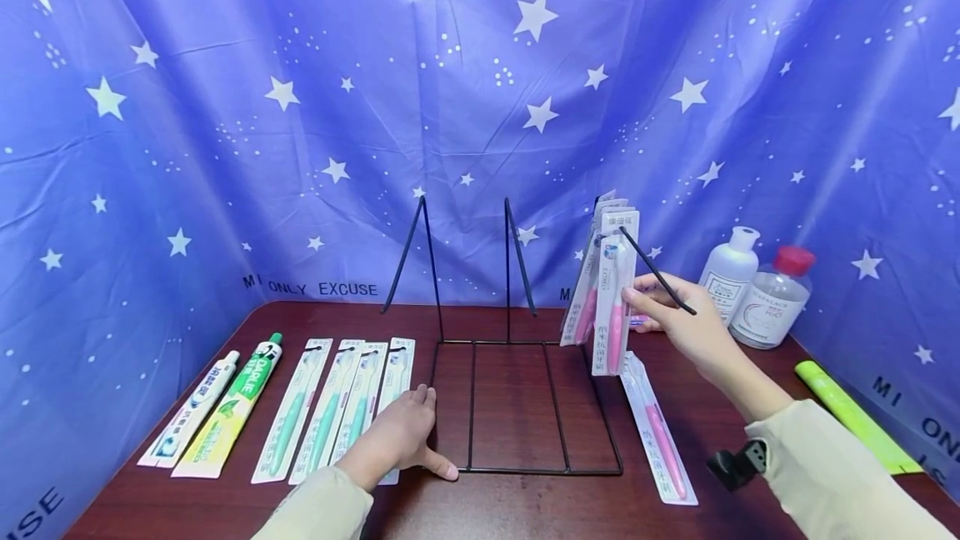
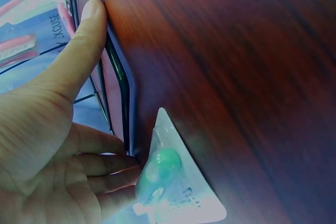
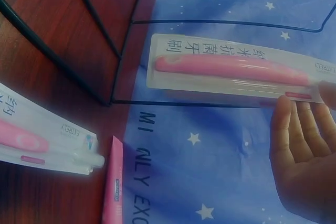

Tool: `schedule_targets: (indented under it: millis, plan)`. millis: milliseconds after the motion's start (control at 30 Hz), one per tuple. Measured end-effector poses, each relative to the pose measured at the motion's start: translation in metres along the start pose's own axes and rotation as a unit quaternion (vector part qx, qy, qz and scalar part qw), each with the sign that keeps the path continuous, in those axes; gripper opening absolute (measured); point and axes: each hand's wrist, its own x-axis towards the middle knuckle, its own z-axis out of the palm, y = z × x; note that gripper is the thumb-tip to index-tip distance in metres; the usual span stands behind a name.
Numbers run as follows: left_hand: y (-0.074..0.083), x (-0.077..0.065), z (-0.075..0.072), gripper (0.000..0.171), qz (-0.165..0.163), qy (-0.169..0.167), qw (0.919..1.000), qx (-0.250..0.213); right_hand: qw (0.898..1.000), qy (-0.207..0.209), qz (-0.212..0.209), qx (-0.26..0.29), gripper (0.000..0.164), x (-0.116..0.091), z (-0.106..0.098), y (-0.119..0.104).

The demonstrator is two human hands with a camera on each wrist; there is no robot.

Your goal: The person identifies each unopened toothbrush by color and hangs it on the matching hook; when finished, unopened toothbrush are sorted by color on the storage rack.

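Observation:
My right hand [image 1: 678, 319] pinches the edge of a packaged pink toothbrush [image 1: 617, 298], upright at the right prong of a black wire display rack [image 1: 517, 471]. Other packaged pink toothbrushes [image 1: 581, 298] hang behind it. In the right wrist view, the pinched toothbrush pack [image 3: 231, 69] shows beside the fingers [image 3: 283, 129]. My left hand [image 1: 401, 432] rests at the rack's front left corner, thumb spread along the front bar and fingers by the side bar. A green toothbrush pack [image 2: 168, 182] lies against those fingers in the left wrist view.
Several packaged green toothbrushes [image 1: 326, 415] and two toothpaste tubes [image 1: 232, 407] lie left of the rack. One packaged pink toothbrush [image 1: 660, 432] lies at its right. Two bottles [image 1: 772, 298] and a yellow-green tube [image 1: 855, 415] are farther right. A starry curtain [image 1: 480, 107] surrounds the table.

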Motion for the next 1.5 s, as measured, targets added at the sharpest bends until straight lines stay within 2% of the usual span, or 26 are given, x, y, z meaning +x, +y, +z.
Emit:
schedule_targets:
  millis: [167,333,533,700,800,967,1200,1333,1500]
  plan:
    - [0.000,0.000,0.000,0.115,0.003,0.005,1.0000,-0.005,1.000,-0.003,0.000,0.004,0.027,0.004,0.004,0.003]
    - [0.000,0.000,0.001,0.116,0.002,0.007,1.0000,-0.006,0.999,-0.025,-0.004,-0.021,0.034,0.006,0.003,0.005]
    - [-0.001,0.000,0.001,0.115,0.003,0.008,0.9999,-0.009,0.996,-0.034,-0.024,-0.076,0.029,0.000,-0.013,0.005]
    - [-0.001,-0.002,0.000,0.115,0.002,0.011,0.9998,-0.014,0.995,-0.033,-0.012,-0.095,0.022,-0.008,-0.031,0.018]
    - [-0.001,-0.002,-0.001,0.115,0.001,0.010,0.9998,-0.017,0.995,-0.044,0.007,-0.090,0.023,-0.014,-0.039,0.032]
    - [-0.002,-0.002,0.000,0.115,0.003,0.008,0.9999,-0.013,0.992,-0.059,0.052,-0.097,0.033,-0.024,-0.045,0.056]
    - [-0.002,-0.001,0.004,0.115,0.011,0.025,0.9994,-0.023,0.985,-0.076,0.115,-0.101,0.043,-0.037,-0.050,0.088]
    - [-0.002,-0.001,0.004,0.115,0.011,0.024,0.9994,-0.022,0.979,-0.092,0.154,-0.098,0.049,-0.043,-0.049,0.101]
    - [-0.003,-0.001,0.005,0.116,0.009,0.022,0.9995,-0.022,0.966,-0.122,0.203,-0.104,0.055,-0.048,-0.042,0.112]
